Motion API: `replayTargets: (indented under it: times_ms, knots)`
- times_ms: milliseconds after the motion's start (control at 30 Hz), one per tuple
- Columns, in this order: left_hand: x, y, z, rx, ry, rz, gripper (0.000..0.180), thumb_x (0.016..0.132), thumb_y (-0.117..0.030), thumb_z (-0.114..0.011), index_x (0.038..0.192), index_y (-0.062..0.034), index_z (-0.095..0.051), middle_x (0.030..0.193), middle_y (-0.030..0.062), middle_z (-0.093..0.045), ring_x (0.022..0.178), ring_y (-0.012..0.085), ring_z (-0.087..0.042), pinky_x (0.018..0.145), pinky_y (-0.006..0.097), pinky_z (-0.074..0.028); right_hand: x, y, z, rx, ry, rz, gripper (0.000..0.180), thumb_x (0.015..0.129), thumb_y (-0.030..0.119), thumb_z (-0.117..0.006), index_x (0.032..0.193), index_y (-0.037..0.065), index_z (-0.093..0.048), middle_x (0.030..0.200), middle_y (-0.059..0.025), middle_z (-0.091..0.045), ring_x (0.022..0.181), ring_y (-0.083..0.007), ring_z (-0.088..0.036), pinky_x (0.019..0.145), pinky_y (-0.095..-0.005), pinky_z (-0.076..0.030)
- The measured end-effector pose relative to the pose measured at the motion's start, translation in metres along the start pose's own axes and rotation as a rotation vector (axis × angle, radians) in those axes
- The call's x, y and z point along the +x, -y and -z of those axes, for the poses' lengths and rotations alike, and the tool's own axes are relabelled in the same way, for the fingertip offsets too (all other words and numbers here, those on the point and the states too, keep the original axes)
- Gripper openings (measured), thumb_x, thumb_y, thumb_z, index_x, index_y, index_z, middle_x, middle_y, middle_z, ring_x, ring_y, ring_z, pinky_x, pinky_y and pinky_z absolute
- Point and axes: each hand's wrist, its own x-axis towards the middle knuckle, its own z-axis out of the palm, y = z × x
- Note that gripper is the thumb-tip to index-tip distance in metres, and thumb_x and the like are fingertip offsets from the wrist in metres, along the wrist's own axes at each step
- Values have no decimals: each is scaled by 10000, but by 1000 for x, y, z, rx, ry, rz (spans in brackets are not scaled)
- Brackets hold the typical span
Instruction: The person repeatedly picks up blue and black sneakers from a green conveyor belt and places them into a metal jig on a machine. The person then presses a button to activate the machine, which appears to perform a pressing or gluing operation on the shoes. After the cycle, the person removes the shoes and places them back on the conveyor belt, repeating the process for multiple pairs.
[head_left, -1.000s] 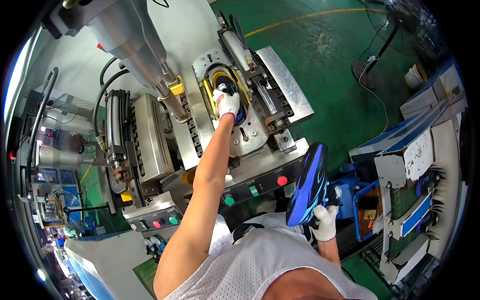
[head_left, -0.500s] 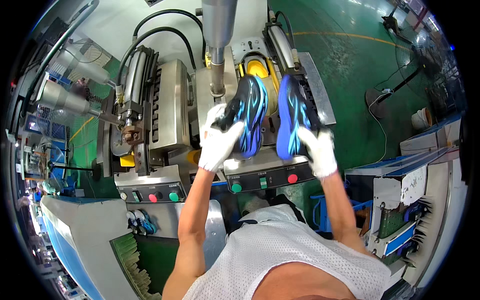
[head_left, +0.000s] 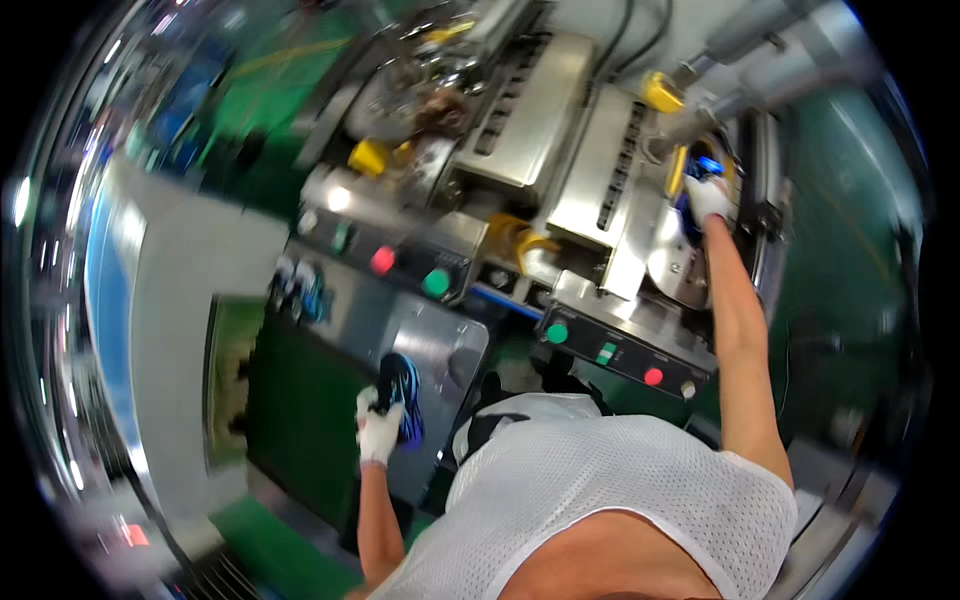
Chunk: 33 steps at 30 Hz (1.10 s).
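A factory floor for shoe production is shown. Heavy steel press machines with hoses and yellow fittings are seen, control panels are fitted with red and green push buttons, and a green painted floor is laid around them.

Head-worn fisheye, looking down, machine close

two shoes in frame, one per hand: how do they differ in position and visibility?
The shoe in the left hand is held low over the grey panel, most of its black-and-blue body showing; the shoe at the right hand sits up in the press's yellow-rimmed fixture, only a blue sliver visible. The left arm is bent, the right stretched out. Both hands wear white gloves.
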Motion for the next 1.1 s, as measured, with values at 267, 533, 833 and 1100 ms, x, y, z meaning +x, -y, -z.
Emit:
replayTargets:
  times_ms: [267,533,833,1100]
  knots:
    - [81,115,-98,85,-150,105,829,840,-445,-712,1536,-150,-373,1363,206,-611,1266,406,-589,1055,467,-467,4,-12,27,-96,78,166,767,834,542,-747,1327,-31,-612,1207,-214,-708,1054,-401,-680,942,-461,-518]
    - [92,119,-117,-53,-125,-22,869,834,-342,-756,1532,-62,-319,1474,245,-449,1313,463,-505,1095,507,-427,-360,162,-10,279,285,661,862,912,272,-713,1585,-20,-260,1643,-239,-288,1524,-416,-268,1244,-462,-252]
    - [142,173,9,-215,208,-297,819,893,-486,-695,1506,-17,-421,1495,243,-501,1372,381,-506,1159,433,-384,-426,224,-50,-431,437,763,1038,794,479,-792,1559,-33,-314,1595,-249,-359,1476,-405,-344,1202,-482,-287]
    - [343,323,203,-43,-604,-410,362,1001,-231,-571,1305,-36,-590,1330,211,-602,1250,384,-563,1083,443,-449,-615,319,-153,24,785,622,923,808,286,-837,1525,-46,-359,1485,-244,-503,1397,-350,-474,1176,-408,-350]
